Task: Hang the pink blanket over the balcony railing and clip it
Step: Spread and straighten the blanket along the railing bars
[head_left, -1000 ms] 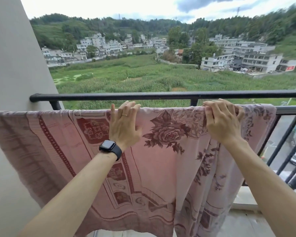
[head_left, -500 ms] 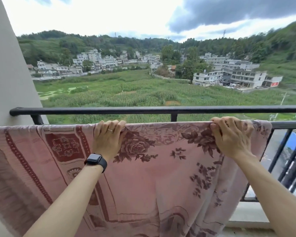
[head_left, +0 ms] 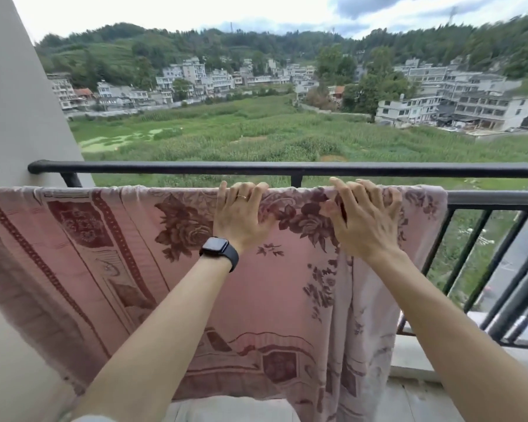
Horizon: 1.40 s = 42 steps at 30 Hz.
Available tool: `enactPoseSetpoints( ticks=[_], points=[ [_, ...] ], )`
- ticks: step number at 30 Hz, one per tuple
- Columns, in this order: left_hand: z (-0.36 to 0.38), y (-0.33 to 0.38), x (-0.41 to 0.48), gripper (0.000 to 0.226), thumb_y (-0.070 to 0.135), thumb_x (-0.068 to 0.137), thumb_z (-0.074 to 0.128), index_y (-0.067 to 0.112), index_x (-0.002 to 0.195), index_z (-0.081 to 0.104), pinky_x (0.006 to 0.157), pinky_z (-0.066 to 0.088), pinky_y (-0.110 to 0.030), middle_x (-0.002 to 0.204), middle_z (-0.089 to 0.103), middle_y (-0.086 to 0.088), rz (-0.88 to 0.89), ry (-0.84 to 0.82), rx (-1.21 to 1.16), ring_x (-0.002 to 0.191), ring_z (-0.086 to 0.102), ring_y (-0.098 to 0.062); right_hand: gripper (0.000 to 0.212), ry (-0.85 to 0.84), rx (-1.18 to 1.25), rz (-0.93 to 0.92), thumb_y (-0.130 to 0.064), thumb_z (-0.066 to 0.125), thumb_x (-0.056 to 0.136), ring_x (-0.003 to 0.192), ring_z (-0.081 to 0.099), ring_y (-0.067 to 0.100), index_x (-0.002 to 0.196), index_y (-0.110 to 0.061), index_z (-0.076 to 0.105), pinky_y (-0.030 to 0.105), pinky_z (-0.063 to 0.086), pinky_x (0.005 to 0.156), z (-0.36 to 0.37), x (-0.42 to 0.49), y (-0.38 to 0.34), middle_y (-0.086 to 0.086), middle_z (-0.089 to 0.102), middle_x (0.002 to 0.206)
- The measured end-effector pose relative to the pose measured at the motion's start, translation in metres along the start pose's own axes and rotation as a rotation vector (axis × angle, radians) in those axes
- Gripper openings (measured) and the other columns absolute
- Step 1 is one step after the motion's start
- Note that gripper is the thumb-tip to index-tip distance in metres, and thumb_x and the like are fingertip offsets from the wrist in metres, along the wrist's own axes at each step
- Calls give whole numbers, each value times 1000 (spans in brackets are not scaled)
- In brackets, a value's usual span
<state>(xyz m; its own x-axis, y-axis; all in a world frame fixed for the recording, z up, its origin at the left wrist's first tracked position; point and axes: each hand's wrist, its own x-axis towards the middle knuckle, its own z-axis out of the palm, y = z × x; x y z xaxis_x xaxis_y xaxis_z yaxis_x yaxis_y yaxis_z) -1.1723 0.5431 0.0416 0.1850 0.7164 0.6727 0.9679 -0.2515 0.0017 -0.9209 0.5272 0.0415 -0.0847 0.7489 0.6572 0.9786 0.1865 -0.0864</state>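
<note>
Both hands sit close together on the fold of the pink blanket, which hangs over the lower bar of the balcony railing. The left hand and right hand hook their bent fingers over the top, gripping cloth against the bar, I'd guess to even it out and stop it sliding. No clip is in sight. The far drop is hidden, and the blanket's left end runs out of view.

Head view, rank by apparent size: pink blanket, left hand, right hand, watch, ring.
1. pink blanket
2. left hand and right hand: look about alike, not ranked
3. watch
4. ring
</note>
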Motion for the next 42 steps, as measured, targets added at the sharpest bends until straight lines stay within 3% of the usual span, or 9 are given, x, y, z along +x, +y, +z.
enactPoseSetpoints(
  ticks=[6,14,17,21,25,30,36,39,42],
  points=[
    [4,-72,-4,52,59,94,41,20,125,51,113,26,-49,113,56,-5,-8,85,98,112,51,-31,47,64,-66,230,-54,14,102,124,38,22,119,-34,53,56,19,110,-20,-2,78,-5,52,124],
    [-6,-71,3,55,38,72,62,19,123,51,117,8,-61,128,52,-9,-93,39,5,127,42,-32,44,51,25,307,-47,26,99,137,30,21,128,-28,52,63,1,117,-8,13,20,-4,51,133],
    [-9,-34,8,62,34,71,59,20,130,50,119,2,-59,137,48,-4,41,44,-90,134,39,-26,43,18,-2,295,-48,24,101,137,32,20,126,-28,54,66,1,117,-5,19,7,-6,54,132],
    [-2,14,17,56,45,84,50,20,134,49,119,8,-58,134,52,1,97,26,-154,130,44,-23,39,12,-30,180,-48,27,103,137,34,18,125,-30,54,64,5,114,-3,18,-1,-10,54,132],
    [11,-10,18,47,56,94,40,26,129,49,111,23,-52,119,54,3,74,48,-47,117,48,-25,41,53,-78,97,-48,23,103,126,44,16,132,-35,49,54,17,110,-7,16,29,-11,54,130],
    [17,-46,13,48,53,93,39,22,127,51,111,24,-52,121,56,-3,28,80,31,116,48,-30,47,107,-76,63,-49,22,102,112,48,22,121,-26,58,51,24,107,-10,15,82,-2,59,116],
    [5,-68,5,46,47,85,38,15,113,54,113,18,-60,115,58,-10,-222,53,97,119,47,-33,41,194,254,69,-45,39,100,128,45,19,130,-19,51,41,18,118,1,9,32,0,57,132],
    [-1,-61,2,44,46,87,48,16,117,57,114,13,-59,130,57,-10,-233,96,95,131,43,-32,44,370,551,347,-40,56,93,128,41,20,129,-16,50,39,29,113,0,-9,16,5,49,134],
    [-5,-38,-2,58,38,78,55,20,133,50,118,6,-61,144,46,-5,-36,58,10,140,35,-27,56,320,748,582,-42,69,89,117,44,15,131,-13,44,40,42,104,8,-21,-8,2,44,126]
  ],
)
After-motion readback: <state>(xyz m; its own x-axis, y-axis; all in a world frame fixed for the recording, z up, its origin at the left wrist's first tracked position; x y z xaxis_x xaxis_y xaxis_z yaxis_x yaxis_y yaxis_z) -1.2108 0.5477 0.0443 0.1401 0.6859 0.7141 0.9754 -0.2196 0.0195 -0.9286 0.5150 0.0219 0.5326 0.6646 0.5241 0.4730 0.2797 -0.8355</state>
